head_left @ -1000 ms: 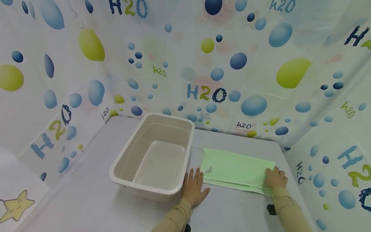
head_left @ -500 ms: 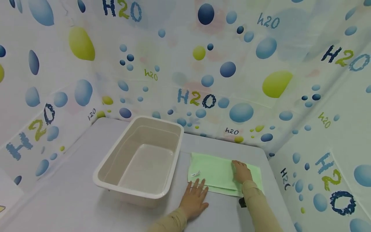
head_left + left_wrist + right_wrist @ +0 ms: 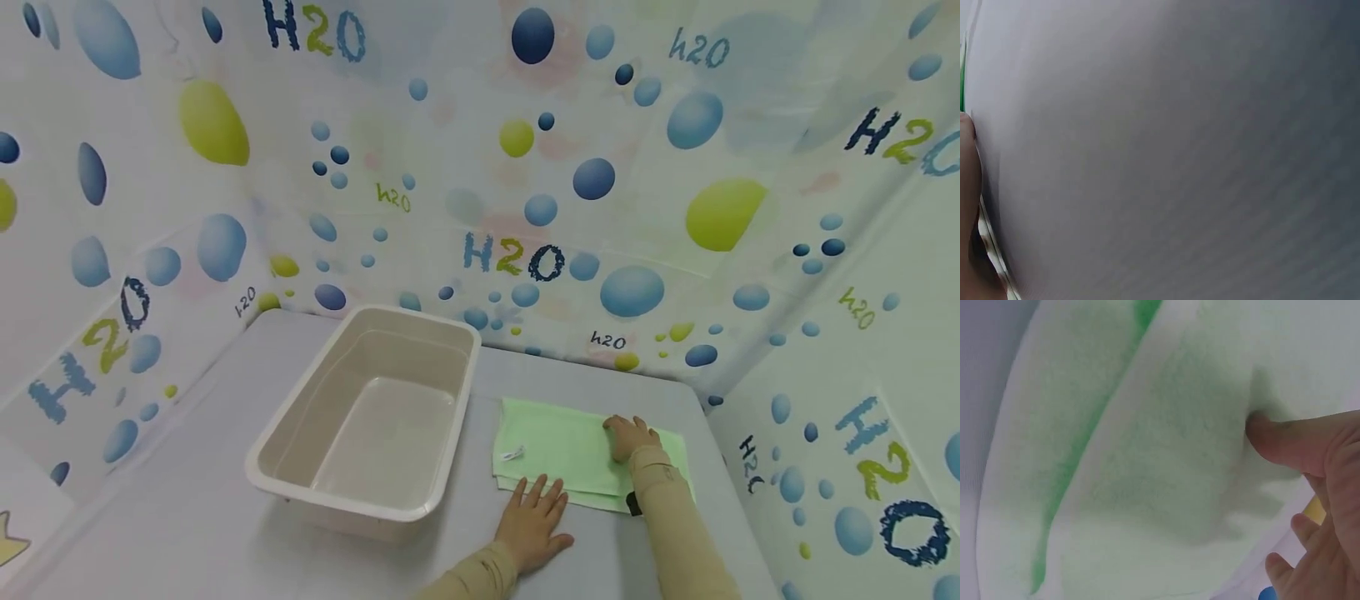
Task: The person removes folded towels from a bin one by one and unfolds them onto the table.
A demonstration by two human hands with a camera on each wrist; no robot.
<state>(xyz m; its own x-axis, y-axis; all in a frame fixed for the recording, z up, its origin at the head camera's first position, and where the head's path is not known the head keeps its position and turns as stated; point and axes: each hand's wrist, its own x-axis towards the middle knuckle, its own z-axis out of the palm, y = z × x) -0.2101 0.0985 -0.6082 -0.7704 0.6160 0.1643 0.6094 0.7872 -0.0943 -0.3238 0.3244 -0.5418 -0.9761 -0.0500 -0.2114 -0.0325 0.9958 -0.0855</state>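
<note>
A pale green cloth (image 3: pixel 551 442), folded in layers with a small white tag (image 3: pixel 513 453) at its left end, lies flat on the table. My right hand (image 3: pixel 632 439) is over the right half of the cloth. In the right wrist view its thumb (image 3: pixel 1282 440) touches the top layer, while the other fingers are spread and loosely bent, gripping nothing. My left hand (image 3: pixel 529 523) rests palm down with fingers spread, its fingertips right at the cloth's front edge. Only a sliver of the left hand (image 3: pixel 969 194) enters the left wrist view.
A deep beige plastic basin (image 3: pixel 405 358) with nothing in it stands left of the cloth. The table (image 3: pixel 187 508) has a grey-white cover and backs onto a curtain (image 3: pixel 420 217) printed with bubbles and "H2O", which also hangs along both sides.
My right hand has moved left from the cloth's right end toward its middle. My left hand has shifted right, from beside the basin to the cloth's front edge. The head view has turned slightly.
</note>
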